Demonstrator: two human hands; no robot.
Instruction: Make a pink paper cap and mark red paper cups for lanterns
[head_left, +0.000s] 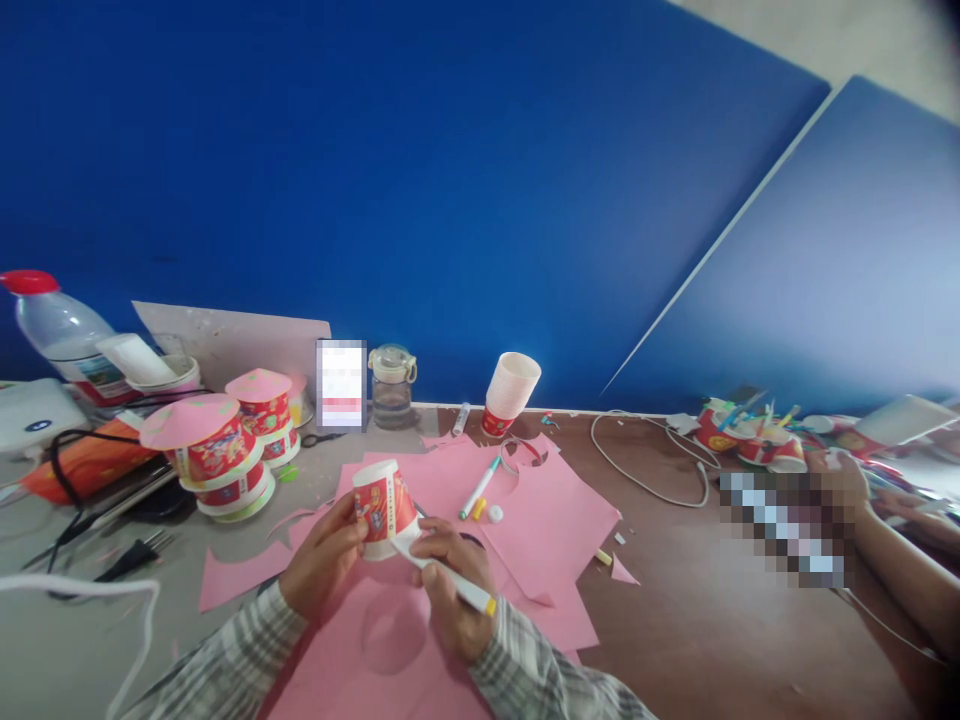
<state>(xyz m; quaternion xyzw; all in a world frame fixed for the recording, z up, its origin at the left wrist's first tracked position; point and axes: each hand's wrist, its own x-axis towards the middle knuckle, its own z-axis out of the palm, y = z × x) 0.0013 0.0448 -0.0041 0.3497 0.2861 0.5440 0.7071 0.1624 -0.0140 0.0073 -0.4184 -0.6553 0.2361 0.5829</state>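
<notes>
A red-and-white paper cup [384,505] is tilted in my left hand [330,550], whose fingers wrap round its left side. My right hand [457,580] grips a white marker [457,587] with a yellow end; its tip meets or almost meets the cup's lower edge. Below both hands lie overlapping sheets of pink paper [345,660], one with a faint round shape on it. A green-capped marker [480,488], a small yellow cap [478,510] and a white round piece [495,514] rest on the paper beyond my right hand.
Left stand paper-cup models with pink tops [191,425], a bottle [71,330] and a black plug [135,555]. At the back are a glass jar [392,390] and stacked cups [510,390]. A white cable [652,495] and another person's hand [840,485] are at right.
</notes>
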